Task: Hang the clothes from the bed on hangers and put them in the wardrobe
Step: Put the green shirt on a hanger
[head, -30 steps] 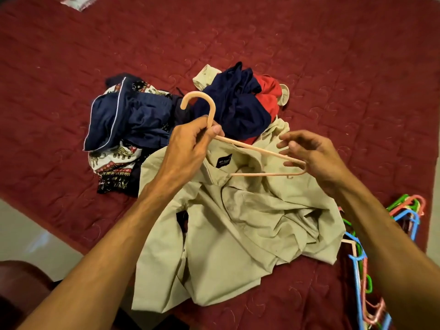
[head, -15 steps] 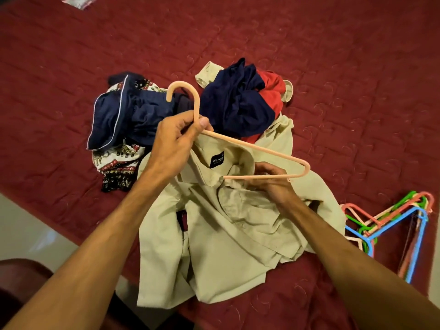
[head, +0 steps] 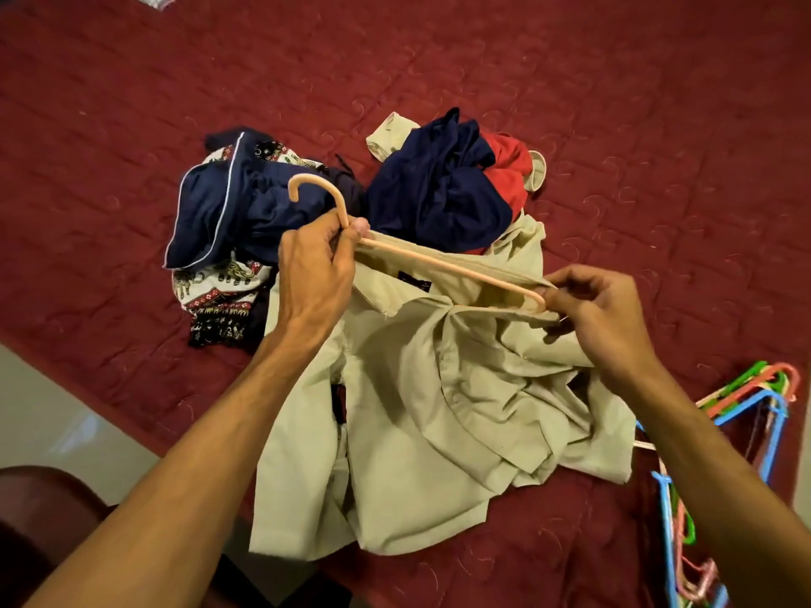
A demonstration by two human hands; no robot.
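Observation:
A beige shirt (head: 421,414) lies crumpled on the dark red bedspread (head: 570,81), its collar turned towards the pile of clothes. My left hand (head: 313,278) grips a peach plastic hanger (head: 443,267) at the base of its hook. The hanger's right arm lies inside the shirt's shoulder. My right hand (head: 601,318) pinches the beige cloth at the hanger's right tip. Behind the shirt lie a navy garment with white piping (head: 210,212), a patterned cloth (head: 219,291), and a navy and red bundle (head: 443,190).
A heap of coloured plastic hangers (head: 746,414) lies on the bed at the right, running down to the lower right corner. The bed's edge crosses the lower left, with pale floor (head: 57,423) and a dark rounded object (head: 39,528) beyond it.
My right hand came out from under the hanger and now pinches the shirt's shoulder over the hanger's right tip. The left hand kept its grip and lowered the hanger slightly.

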